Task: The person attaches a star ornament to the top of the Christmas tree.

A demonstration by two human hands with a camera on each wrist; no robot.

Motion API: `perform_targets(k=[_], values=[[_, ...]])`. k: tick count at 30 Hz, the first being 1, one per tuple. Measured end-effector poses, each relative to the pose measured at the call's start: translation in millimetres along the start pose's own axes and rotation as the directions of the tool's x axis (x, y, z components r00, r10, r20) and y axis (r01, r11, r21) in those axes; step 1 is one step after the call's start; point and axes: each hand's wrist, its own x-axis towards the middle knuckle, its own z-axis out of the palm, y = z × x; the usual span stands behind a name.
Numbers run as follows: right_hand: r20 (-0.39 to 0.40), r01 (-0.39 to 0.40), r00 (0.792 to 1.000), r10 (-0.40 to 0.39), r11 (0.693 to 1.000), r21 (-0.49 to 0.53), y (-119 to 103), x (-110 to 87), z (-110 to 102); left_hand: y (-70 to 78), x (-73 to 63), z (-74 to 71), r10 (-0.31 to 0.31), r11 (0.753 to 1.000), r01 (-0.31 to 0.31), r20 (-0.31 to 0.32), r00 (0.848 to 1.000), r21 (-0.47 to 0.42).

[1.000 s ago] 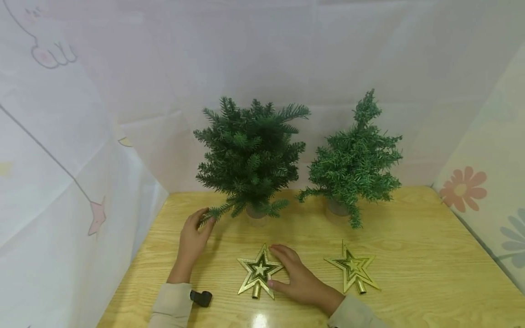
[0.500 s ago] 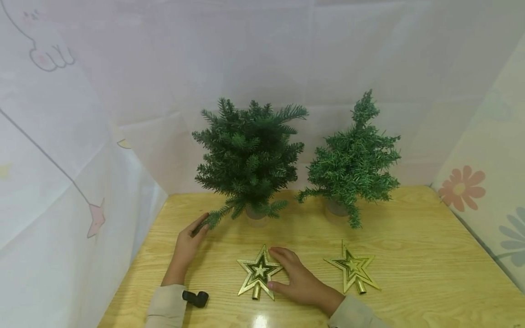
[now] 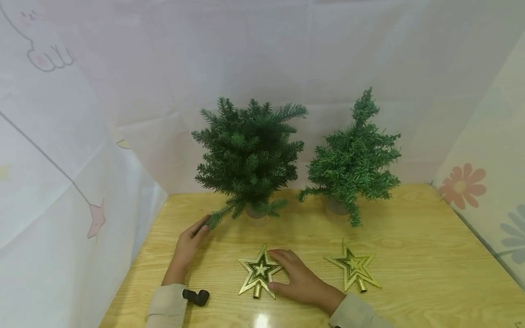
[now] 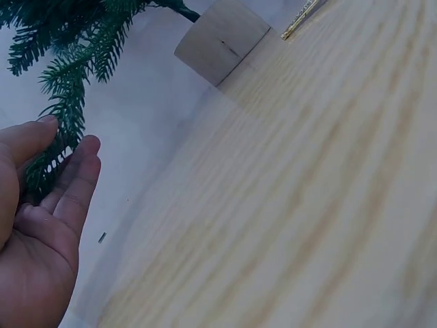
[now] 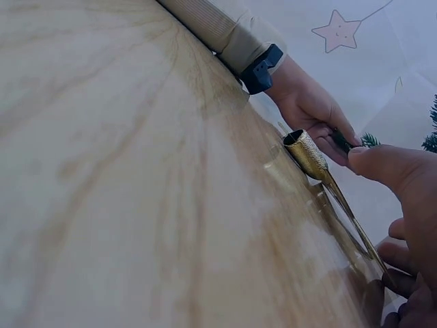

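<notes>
In the head view my left hand (image 3: 188, 248) has its thumb and fingers around the tip of a low branch (image 3: 217, 218). The branch belongs to the dark green artificial Christmas tree (image 3: 250, 155); up close, the needles (image 4: 67, 109) lie between thumb and fingertips. Flat on the table lies a gold star tree topper (image 3: 259, 269), its hollow socket toward the person. My right hand (image 3: 301, 280) rests beside it, thumb and fingers on either side of its right point. In the right wrist view the fingertips (image 5: 392, 273) meet one star point, and the thumb (image 5: 375, 162) appears above it.
A second, lighter green tree (image 3: 354, 164) stands on the right at the back. Before it lies another gold star topper (image 3: 353, 269). The wooden table (image 3: 430, 255) meets printed cloth walls (image 3: 135, 68) behind and at the sides. A black device (image 3: 197, 297) sits at the left cuff.
My left hand has drawn slightly left and toward the person, along the branch to its tip. The right hand, both stars and both trees stay in place.
</notes>
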Motion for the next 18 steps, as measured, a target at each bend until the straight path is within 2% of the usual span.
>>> perform_targets(k=[5, 9, 13, 18], values=[[0.013, -0.027, 1.0, 0.028, 1.0, -0.013, -0.2, 0.0, 0.4, -2.8, 0.8, 1.2, -0.06, 0.995, 0.065, 0.063, 0.996, -0.081], [0.012, -0.021, 1.0, 0.022, 0.998, -0.056, -1.7, 0.5, 0.4, -3.4, 1.5, 1.4, -0.103, 0.988, 0.114, 0.096, 0.99, -0.108], [0.013, 0.002, 1.0, -0.001, 0.997, -0.076, -2.9, 0.4, -0.3, -1.0, 0.1, 1.9, -0.12, 0.985, 0.13, 0.098, 0.988, -0.11], [0.013, 0.042, 0.999, -0.041, 0.992, -0.123, -0.9, 0.5, 0.3, 0.1, -1.2, 2.6, -0.103, 0.974, 0.119, 0.094, 0.99, -0.193]])
